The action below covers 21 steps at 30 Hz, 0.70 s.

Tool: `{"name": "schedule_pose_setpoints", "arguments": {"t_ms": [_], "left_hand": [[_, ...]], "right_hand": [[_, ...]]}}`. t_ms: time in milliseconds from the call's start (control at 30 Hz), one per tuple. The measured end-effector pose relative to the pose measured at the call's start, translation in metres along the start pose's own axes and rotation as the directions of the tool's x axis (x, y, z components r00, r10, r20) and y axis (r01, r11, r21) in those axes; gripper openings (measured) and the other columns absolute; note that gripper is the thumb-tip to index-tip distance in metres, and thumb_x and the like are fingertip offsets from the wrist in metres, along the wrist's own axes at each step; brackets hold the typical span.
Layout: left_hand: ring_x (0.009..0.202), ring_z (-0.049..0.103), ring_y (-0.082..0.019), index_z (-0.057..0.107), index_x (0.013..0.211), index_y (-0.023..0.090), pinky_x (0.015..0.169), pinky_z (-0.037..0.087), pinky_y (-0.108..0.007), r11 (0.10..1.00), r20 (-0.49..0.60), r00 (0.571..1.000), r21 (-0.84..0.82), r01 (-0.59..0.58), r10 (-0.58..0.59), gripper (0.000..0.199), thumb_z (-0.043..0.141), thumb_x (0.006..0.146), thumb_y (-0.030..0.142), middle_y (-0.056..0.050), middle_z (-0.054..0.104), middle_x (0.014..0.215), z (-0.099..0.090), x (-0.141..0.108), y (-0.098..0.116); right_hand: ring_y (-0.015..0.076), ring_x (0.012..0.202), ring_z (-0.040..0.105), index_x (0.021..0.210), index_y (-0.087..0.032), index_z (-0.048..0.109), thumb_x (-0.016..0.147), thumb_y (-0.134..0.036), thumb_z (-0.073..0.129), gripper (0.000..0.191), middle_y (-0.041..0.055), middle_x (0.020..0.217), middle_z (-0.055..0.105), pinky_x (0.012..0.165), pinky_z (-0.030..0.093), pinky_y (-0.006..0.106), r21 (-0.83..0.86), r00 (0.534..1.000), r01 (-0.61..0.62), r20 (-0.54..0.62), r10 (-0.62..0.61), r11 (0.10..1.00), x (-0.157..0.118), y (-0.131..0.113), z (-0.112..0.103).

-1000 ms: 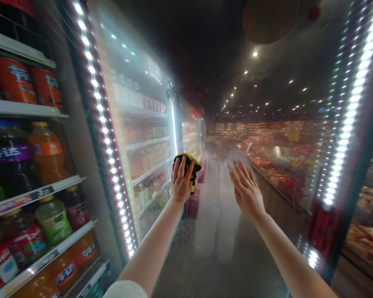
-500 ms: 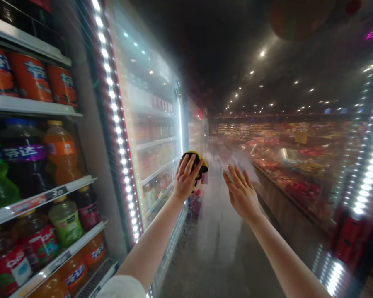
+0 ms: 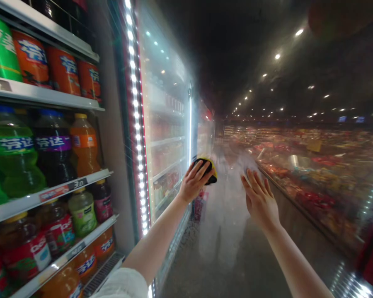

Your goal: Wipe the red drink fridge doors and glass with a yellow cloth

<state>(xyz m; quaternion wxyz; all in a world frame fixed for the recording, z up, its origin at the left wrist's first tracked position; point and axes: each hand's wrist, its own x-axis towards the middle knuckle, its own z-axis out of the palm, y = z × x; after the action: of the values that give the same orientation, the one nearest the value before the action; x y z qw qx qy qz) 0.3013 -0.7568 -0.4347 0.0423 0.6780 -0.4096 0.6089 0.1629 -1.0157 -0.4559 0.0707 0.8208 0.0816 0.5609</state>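
Note:
My left hand (image 3: pixel 192 182) holds a folded black-and-yellow cloth (image 3: pixel 211 177), its fingers lying over the top and pressing it flat against what looks like the clear glass of an open cooler door (image 3: pixel 228 198). Farther right, my right hand (image 3: pixel 262 205) is raised with palm forward and fingers outstretched, nothing in it. It appears to rest on the same glass; actual contact is hard to make out. Pale haze and reflections show on the pane around the fingertips.
At left, cooler shelves (image 3: pixel 93 178) carry soda bottles (image 3: pixel 85 145) and cans (image 3: pixel 64 70). A strip of bright LEDs (image 3: pixel 138 136) runs beside them. Through the glass appear another lit cooler (image 3: pixel 168 136), an aisle floor (image 3: pixel 217 265) and a long bin of packaged goods (image 3: pixel 311 165).
The view has turned left, showing more of the shelves. My right hand has moved right and slightly down, farther from my left hand. The cloth stays under my left hand, now tilted differently.

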Motion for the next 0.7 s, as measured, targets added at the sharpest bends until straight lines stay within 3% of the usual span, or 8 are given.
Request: {"name": "schedule_pose_setpoints", "arguments": {"t_ms": [67,167,233,300,400,533,633,700], "left_hand": [[0.151,0.033,-0.029,0.042,0.153,0.032,0.125,0.031,-0.053,0.987,0.0,0.987,0.008,0.158,-0.158,0.064,0.058,0.093,0.014,-0.007,0.045,0.159,-0.006,-0.012,-0.015],[0.154,0.026,-0.035,0.037,0.157,0.026,0.123,0.03,-0.058,0.947,-0.019,0.947,0.02,0.32,-0.319,0.073,0.064,0.09,0.018,-0.013,0.037,0.163,-0.003,-0.042,-0.008],[0.153,0.027,-0.036,0.039,0.155,0.025,0.124,0.028,-0.059,0.968,-0.043,0.968,0.023,0.25,-0.249,0.071,0.066,0.089,0.021,-0.014,0.043,0.159,0.002,-0.055,0.006],[0.151,0.033,-0.032,0.044,0.152,0.028,0.125,0.027,-0.055,0.994,-0.059,0.993,0.024,0.105,-0.103,0.064,0.064,0.091,0.019,-0.01,0.052,0.154,0.005,-0.055,0.014],[0.149,0.038,-0.027,0.048,0.15,0.033,0.126,0.028,-0.051,1.0,-0.017,1.0,0.0,0.007,-0.007,0.06,0.059,0.094,0.014,-0.005,0.054,0.152,-0.001,-0.035,-0.002],[0.154,0.028,-0.029,0.04,0.154,0.033,0.126,0.028,-0.054,0.971,0.029,0.972,-0.031,0.235,-0.235,0.074,0.058,0.088,0.005,-0.005,0.039,0.163,-0.021,-0.02,-0.048],[0.156,0.021,-0.031,0.031,0.158,0.032,0.125,0.029,-0.056,0.909,0.001,0.909,-0.025,0.416,-0.416,0.086,0.058,0.083,0.0,-0.005,0.03,0.167,-0.025,-0.046,-0.057],[0.156,0.02,-0.033,0.026,0.16,0.031,0.124,0.031,-0.057,0.893,-0.005,0.893,-0.008,0.45,-0.45,0.088,0.06,0.083,0.002,-0.007,0.03,0.167,-0.021,-0.074,-0.049]], "right_hand": [[0.0309,0.149,0.036,0.163,-0.033,0.006,0.096,-0.006,0.047,0.083,0.0074,0.164,0.032,0.119,0.038,0.058,-0.017,1.0,-0.006,-0.004,0.006,1.0,-0.001,-0.002,-0.001],[0.0312,0.151,0.032,0.163,-0.032,0.005,0.096,-0.006,0.047,0.083,0.0082,0.166,0.027,0.119,0.038,0.057,-0.011,1.0,-0.017,-0.026,0.017,1.0,0.001,-0.017,0.002],[0.031,0.152,0.029,0.163,-0.031,0.004,0.096,-0.005,0.045,0.083,0.0089,0.167,0.025,0.119,0.038,0.056,0.011,0.999,0.017,-0.028,-0.017,1.0,0.006,-0.033,0.007],[0.0303,0.152,0.029,0.163,-0.03,0.003,0.097,-0.006,0.044,0.081,0.0093,0.166,0.029,0.119,0.039,0.056,0.036,0.997,0.074,-0.023,-0.073,0.997,0.015,-0.053,0.012],[0.0297,0.151,0.032,0.163,-0.029,0.009,0.098,-0.007,0.044,0.077,0.0102,0.163,0.035,0.12,0.039,0.055,0.063,0.992,0.128,-0.029,-0.126,0.99,0.034,-0.079,0.018],[0.0291,0.153,0.029,0.162,-0.028,0.023,0.098,-0.009,0.045,0.07,0.0099,0.163,0.036,0.121,0.036,0.055,0.11,0.99,0.136,-0.057,-0.13,0.985,0.049,-0.101,0.023],[0.0278,0.154,0.026,0.161,-0.029,0.024,0.098,-0.009,0.045,0.069,0.0084,0.164,0.034,0.122,0.035,0.055,0.142,0.992,0.108,-0.079,-0.097,0.984,0.044,-0.11,0.03],[0.0273,0.154,0.025,0.161,-0.03,0.022,0.099,-0.011,0.043,0.068,0.0073,0.165,0.033,0.122,0.035,0.055,0.158,0.994,0.085,-0.086,-0.072,0.984,0.038,-0.117,0.037]]}}
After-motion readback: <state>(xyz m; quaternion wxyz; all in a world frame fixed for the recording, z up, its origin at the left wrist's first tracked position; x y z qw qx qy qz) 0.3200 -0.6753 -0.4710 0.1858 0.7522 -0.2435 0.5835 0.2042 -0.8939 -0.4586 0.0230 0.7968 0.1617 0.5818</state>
